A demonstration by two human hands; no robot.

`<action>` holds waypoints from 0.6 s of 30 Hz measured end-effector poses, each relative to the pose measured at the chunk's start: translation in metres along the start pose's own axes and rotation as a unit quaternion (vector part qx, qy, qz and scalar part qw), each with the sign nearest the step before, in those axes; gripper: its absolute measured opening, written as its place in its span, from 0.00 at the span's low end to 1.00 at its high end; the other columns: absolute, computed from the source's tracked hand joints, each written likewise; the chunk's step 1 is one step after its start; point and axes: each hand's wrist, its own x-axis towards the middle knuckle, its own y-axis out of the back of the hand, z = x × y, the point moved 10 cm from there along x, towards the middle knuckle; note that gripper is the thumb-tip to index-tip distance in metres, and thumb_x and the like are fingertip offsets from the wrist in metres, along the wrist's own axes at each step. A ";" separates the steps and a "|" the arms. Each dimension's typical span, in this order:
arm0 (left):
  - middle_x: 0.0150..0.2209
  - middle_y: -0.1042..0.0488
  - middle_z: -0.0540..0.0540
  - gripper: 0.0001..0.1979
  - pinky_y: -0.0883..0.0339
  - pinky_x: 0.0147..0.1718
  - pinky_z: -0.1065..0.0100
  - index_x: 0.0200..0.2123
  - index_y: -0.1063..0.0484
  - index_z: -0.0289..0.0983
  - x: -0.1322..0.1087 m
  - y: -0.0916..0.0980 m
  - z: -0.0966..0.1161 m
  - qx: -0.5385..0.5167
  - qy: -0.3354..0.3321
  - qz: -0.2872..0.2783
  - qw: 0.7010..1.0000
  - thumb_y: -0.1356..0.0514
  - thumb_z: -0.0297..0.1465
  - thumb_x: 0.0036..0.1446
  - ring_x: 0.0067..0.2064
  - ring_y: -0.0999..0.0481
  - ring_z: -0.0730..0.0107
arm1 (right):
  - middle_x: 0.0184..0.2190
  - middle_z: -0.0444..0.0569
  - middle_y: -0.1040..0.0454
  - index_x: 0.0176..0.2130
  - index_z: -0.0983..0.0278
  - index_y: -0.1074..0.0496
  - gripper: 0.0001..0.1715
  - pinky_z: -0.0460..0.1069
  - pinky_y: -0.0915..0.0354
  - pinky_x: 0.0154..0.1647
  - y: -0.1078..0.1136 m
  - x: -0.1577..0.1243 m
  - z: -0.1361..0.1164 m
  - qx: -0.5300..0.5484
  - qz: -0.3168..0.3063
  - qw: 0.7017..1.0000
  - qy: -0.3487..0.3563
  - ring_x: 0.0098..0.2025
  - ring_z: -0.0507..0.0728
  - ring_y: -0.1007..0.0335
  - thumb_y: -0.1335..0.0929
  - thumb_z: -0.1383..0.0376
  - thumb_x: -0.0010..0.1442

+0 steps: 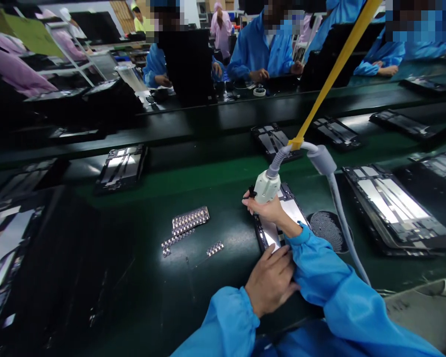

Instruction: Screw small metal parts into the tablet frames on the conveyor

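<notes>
My right hand (268, 209) is closed around a pale electric screwdriver (266, 186), whose grey cable leaves at the top; its tip is hidden behind the hand. Beneath it lies an opened tablet (290, 206) with silvery panels, partly covered by my hands and sleeve. My left hand (272, 280) rests on the tablet's near end, fingers stretched out over it and close to my right forearm. Left of the tablet, small strips of electronic boards (190, 220) lie grouped on the dark green work surface (144, 277), with a short strip (215, 248) apart from them.
A yellow strap (334, 74) holds up the cable (340, 213). Right of the tablet is a round dark dish (329, 230), then stacked tablets (394, 208). More tablets (121, 166) lie along the green belt and at far left (7, 248). Co-workers in blue (263, 49) sit opposite.
</notes>
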 end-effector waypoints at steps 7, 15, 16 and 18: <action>0.53 0.26 0.36 0.17 0.41 0.60 0.51 0.52 0.32 0.27 -0.007 -0.018 -0.009 0.168 0.015 0.041 0.985 0.48 0.26 0.62 0.61 0.35 0.55 | 0.15 0.40 0.34 0.34 0.65 0.28 0.15 0.46 0.37 0.19 0.015 -0.002 -0.035 -0.023 0.020 0.999 0.037 0.17 0.50 0.37 0.27 0.60 0.47; 0.49 0.24 0.40 0.16 0.34 0.55 0.56 0.49 0.28 0.36 0.028 0.091 -0.168 0.264 0.169 0.045 0.948 0.45 0.30 0.59 0.54 0.27 0.58 | 0.21 0.42 0.29 0.37 0.65 0.29 0.12 0.44 0.35 0.19 0.049 -0.058 -0.075 -0.019 -0.017 0.996 0.083 0.18 0.48 0.35 0.29 0.64 0.51; 0.47 0.23 0.37 0.15 0.31 0.51 0.53 0.47 0.28 0.33 0.038 0.111 -0.184 0.270 0.170 0.053 0.946 0.46 0.30 0.59 0.51 0.25 0.54 | 0.23 0.43 0.28 0.36 0.66 0.29 0.11 0.44 0.34 0.21 0.046 -0.066 -0.073 -0.018 -0.023 0.996 0.082 0.20 0.49 0.34 0.29 0.65 0.51; 0.42 0.22 0.32 0.15 0.28 0.43 0.48 0.42 0.26 0.31 0.061 0.138 -0.206 0.275 0.161 0.064 0.946 0.50 0.31 0.59 0.45 0.22 0.48 | 0.27 0.45 0.26 0.34 0.66 0.28 0.10 0.44 0.31 0.28 0.039 -0.078 -0.071 -0.023 -0.035 0.995 0.096 0.24 0.49 0.31 0.29 0.68 0.48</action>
